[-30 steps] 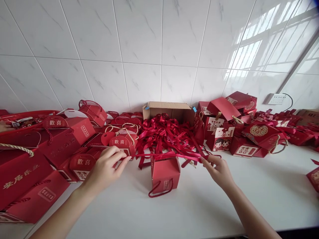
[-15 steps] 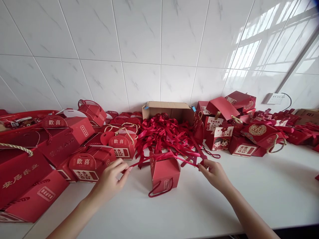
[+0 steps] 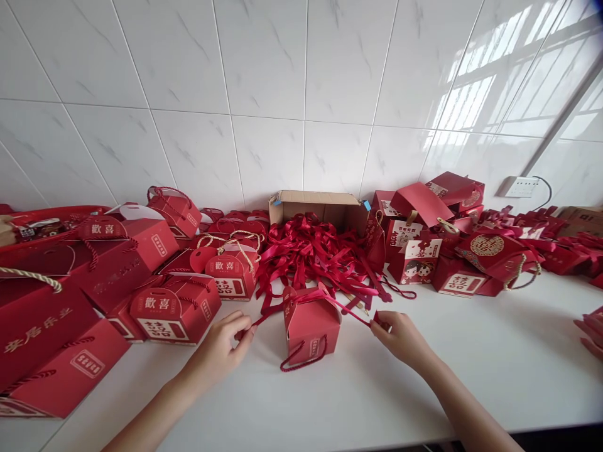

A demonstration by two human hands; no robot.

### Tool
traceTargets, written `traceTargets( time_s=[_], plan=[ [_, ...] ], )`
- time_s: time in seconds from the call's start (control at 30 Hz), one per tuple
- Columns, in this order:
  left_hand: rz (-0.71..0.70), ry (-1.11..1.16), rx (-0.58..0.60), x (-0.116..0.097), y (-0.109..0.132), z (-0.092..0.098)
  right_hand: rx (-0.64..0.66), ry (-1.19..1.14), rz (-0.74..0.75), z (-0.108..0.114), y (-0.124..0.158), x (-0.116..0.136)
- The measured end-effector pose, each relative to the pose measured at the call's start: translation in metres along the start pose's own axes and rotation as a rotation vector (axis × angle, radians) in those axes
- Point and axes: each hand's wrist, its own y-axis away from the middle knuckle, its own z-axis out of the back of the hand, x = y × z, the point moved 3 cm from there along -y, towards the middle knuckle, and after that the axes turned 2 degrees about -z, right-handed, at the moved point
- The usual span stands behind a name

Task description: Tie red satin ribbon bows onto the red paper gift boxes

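Note:
A small red gift box [image 3: 313, 323] stands upright on the white table between my hands, its dark red cord handle [image 3: 306, 364] drooping over the near side. Across the top of the box runs a red ribbon [image 3: 351, 312], stretched out to both sides. My left hand [image 3: 232, 339] pinches one ribbon end to the left of the box. To the right, my right hand [image 3: 394, 333] pinches the other end between thumb and fingers. Neither hand touches the box itself. Just behind it, a heap of red ribbons [image 3: 320, 251] spills from a cardboard carton [image 3: 320, 199].
Red gift boxes [image 3: 174, 311] with cord handles crowd the left side. More red boxes [image 3: 459, 276] are piled at the right, before a wall socket [image 3: 519, 186]. Another person's hand [image 3: 592, 333] shows at the right edge of the white table [image 3: 513, 370].
Both my hands have moved slightly lower, drawing the ribbon ends downward, the left also a little inward. Another person's hand has come in at the right edge. The box has stayed put.

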Motion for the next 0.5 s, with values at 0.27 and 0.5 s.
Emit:
traceTargets(
  time_s=[0.27, 0.5],
  plan=[
    [0.112, 0.002, 0.049, 0.016, 0.006, -0.002, 0.028, 0.074, -0.082, -0.005, 0.001, -0.018],
    [0.153, -0.065, -0.030, 0.035, 0.015, 0.015, 0.008, 0.096, -0.129, 0.005, 0.003, -0.037]
  ],
)
